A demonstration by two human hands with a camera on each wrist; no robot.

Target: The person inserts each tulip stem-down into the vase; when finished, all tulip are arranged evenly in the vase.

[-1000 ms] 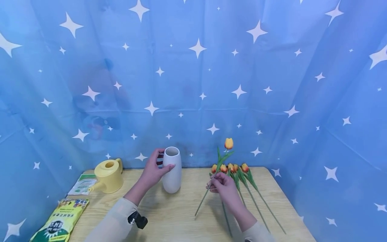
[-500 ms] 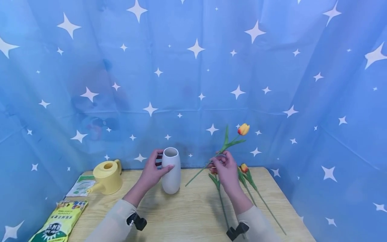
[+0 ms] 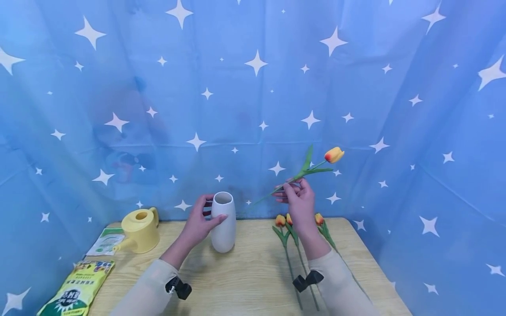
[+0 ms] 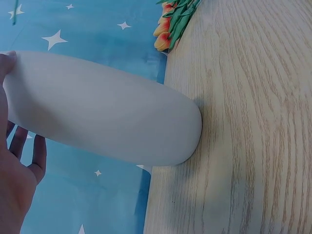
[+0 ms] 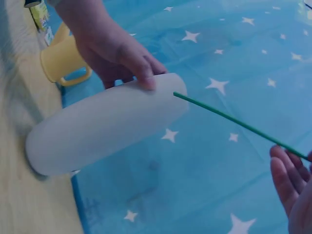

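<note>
My right hand (image 3: 302, 206) pinches a tulip (image 3: 300, 174), stem (image 3: 266, 196) slanting down-left toward the upright white vase (image 3: 223, 230) (tip outside its mouth (image 3: 223, 198)); my left hand (image 3: 201, 224) grips the vase on the table (image 3: 245, 281).

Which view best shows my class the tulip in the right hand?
The head view, showing the tulip with flower and leaves. The right wrist view shows only stem; the left wrist, a green sliver, probably its stem.
</note>
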